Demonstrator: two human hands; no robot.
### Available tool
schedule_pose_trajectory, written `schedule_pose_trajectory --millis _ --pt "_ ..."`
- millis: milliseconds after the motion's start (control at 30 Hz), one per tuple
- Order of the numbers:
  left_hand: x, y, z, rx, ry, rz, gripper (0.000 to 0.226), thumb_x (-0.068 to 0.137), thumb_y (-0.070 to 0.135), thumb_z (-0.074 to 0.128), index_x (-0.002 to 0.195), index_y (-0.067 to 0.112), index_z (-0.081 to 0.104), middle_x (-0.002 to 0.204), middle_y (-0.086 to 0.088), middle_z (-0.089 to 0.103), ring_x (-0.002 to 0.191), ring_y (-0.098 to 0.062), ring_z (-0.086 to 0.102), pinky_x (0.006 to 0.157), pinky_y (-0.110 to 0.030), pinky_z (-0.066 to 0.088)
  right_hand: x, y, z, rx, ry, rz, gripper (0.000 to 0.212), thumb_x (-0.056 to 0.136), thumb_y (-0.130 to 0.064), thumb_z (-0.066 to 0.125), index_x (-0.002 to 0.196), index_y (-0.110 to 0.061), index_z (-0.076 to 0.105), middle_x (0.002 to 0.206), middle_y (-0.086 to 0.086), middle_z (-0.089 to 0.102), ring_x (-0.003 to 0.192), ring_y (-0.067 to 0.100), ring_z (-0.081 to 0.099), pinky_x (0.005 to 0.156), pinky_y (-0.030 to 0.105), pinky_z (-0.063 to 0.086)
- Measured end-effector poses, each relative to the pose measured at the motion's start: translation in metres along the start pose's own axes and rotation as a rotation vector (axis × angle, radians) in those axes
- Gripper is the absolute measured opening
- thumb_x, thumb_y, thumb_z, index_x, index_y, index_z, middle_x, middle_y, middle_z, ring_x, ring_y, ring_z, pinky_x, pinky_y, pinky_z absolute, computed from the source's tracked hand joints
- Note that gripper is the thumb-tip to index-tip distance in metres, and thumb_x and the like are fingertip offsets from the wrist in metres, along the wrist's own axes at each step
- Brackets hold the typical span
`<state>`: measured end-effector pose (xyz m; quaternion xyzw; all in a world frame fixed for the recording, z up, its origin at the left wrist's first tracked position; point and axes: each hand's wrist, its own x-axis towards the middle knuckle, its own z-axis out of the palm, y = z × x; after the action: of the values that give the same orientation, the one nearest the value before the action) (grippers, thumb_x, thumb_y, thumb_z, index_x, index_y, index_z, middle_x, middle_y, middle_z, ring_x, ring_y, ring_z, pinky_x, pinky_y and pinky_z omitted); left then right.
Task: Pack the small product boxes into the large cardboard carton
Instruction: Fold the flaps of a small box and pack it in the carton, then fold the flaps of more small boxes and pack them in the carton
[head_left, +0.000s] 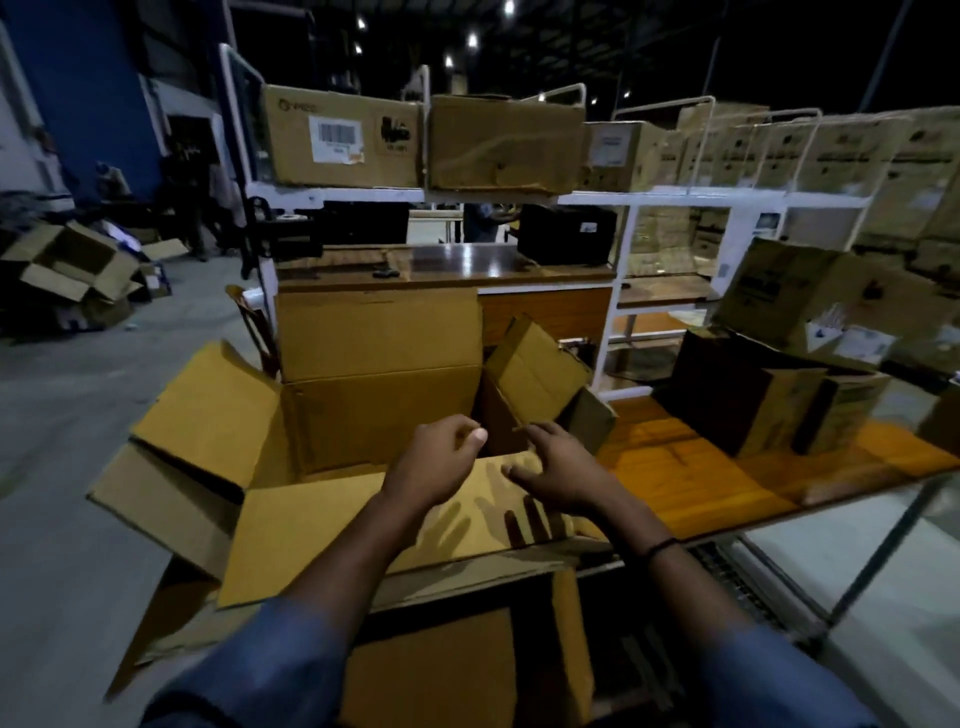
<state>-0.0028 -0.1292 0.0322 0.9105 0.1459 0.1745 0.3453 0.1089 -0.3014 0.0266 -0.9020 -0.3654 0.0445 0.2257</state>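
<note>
The large cardboard carton (374, 415) stands open in front of me, its far, left and right flaps up or spread. The near flap (322, 525) lies folded inward over the opening. My left hand (436, 462) hovers over this flap with fingers loosely curled, holding nothing. My right hand (558, 467) is beside it, fingers spread and relaxed just above the flap's right end. Shadows of both hands fall on the flap. The carton's inside is mostly hidden. Small product boxes (779, 410) sit on the wooden table at the right.
An orange wooden table (701, 483) runs along the right of the carton. A white shelf rack (597, 197) with many cartons stands behind. A wooden desk (467, 265) is behind the carton. Opened cartons (72, 265) lie on the floor at far left.
</note>
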Motion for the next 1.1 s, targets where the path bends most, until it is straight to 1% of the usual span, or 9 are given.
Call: schedule_pose_trajectory --millis 233,400,500,667,767,833,933,1000,1100 --pt "-0.014 0.114 0.114 -0.175 0.027 0.258 0.031 0.105 0.049 0.051 0.110 0.030 0.074 0.097 0.015 0.072 0.082 0.002 0.063 0.063 -0.021 0.043 -0.070 0.123 -0.065 0.141 0.283 0.096 0.052 0.095 -0.047 0.069 0.138 -0.018 0.062 0.139 0.003 0.061 0.125 0.022 0.058 0.099 0.040 0.051" --pt "-0.013 0.153 0.195 -0.122 -0.012 0.376 0.043 0.104 0.059 0.043 0.109 0.029 0.073 0.102 0.013 0.073 0.088 -0.005 0.065 0.072 -0.036 0.052 -0.111 0.205 -0.078 0.253 0.385 0.247 0.048 0.095 -0.043 0.072 0.135 -0.017 0.064 0.137 0.005 0.065 0.120 0.026 0.063 0.094 0.043 0.055" --pt "-0.007 0.169 0.226 -0.080 -0.052 0.404 0.042 0.106 0.059 0.041 0.110 0.031 0.071 0.100 0.014 0.071 0.087 -0.007 0.063 0.072 -0.037 0.052 -0.124 0.242 -0.081 0.293 0.430 0.312 0.045 0.095 -0.041 0.072 0.134 -0.018 0.065 0.137 0.007 0.064 0.118 0.028 0.064 0.092 0.046 0.056" --pt "0.014 0.177 0.270 -0.072 -0.125 0.376 0.048 0.107 0.061 0.037 0.116 0.029 0.071 0.103 0.009 0.071 0.084 -0.010 0.064 0.070 -0.042 0.053 -0.129 0.288 -0.077 0.341 0.480 0.392 0.042 0.095 -0.040 0.073 0.130 -0.018 0.068 0.129 0.006 0.067 0.111 0.024 0.066 0.088 0.040 0.057" --pt "0.034 0.172 0.302 -0.082 -0.187 0.318 0.050 0.106 0.063 0.037 0.114 0.028 0.071 0.105 0.009 0.072 0.086 -0.010 0.066 0.073 -0.044 0.056 -0.125 0.315 -0.078 0.329 0.500 0.430 0.040 0.095 -0.039 0.073 0.129 -0.018 0.069 0.124 0.004 0.068 0.108 0.020 0.065 0.082 0.031 0.050" --pt "0.051 0.167 0.325 -0.106 -0.207 0.276 0.051 0.104 0.066 0.035 0.103 0.030 0.070 0.092 0.006 0.070 0.079 -0.012 0.064 0.067 -0.045 0.054 -0.121 0.333 -0.082 0.341 0.513 0.469 0.038 0.095 -0.037 0.073 0.128 -0.019 0.069 0.121 0.004 0.068 0.107 0.020 0.065 0.081 0.029 0.048" --pt "0.084 0.176 0.361 -0.165 -0.212 0.222 0.049 0.103 0.068 0.035 0.082 0.033 0.061 0.072 0.007 0.058 0.064 -0.009 0.055 0.055 -0.037 0.042 -0.106 0.362 -0.090 0.331 0.525 0.530 0.036 0.093 -0.040 0.074 0.126 -0.026 0.069 0.118 0.001 0.069 0.109 0.019 0.066 0.087 0.032 0.053" --pt "0.104 0.189 0.377 -0.186 -0.189 0.190 0.050 0.104 0.065 0.038 0.088 0.029 0.068 0.075 0.008 0.062 0.066 -0.008 0.058 0.057 -0.036 0.047 -0.097 0.375 -0.098 0.308 0.530 0.515 0.035 0.092 -0.037 0.074 0.125 -0.025 0.070 0.119 0.000 0.069 0.111 0.018 0.065 0.090 0.034 0.053" --pt "0.141 0.209 0.407 -0.215 -0.176 0.175 0.048 0.105 0.062 0.040 0.091 0.029 0.071 0.070 0.009 0.060 0.063 -0.007 0.057 0.052 -0.030 0.035 -0.074 0.401 -0.115 0.275 0.520 0.519 0.037 0.093 -0.032 0.074 0.127 -0.020 0.069 0.124 0.003 0.067 0.109 0.019 0.064 0.090 0.035 0.053"
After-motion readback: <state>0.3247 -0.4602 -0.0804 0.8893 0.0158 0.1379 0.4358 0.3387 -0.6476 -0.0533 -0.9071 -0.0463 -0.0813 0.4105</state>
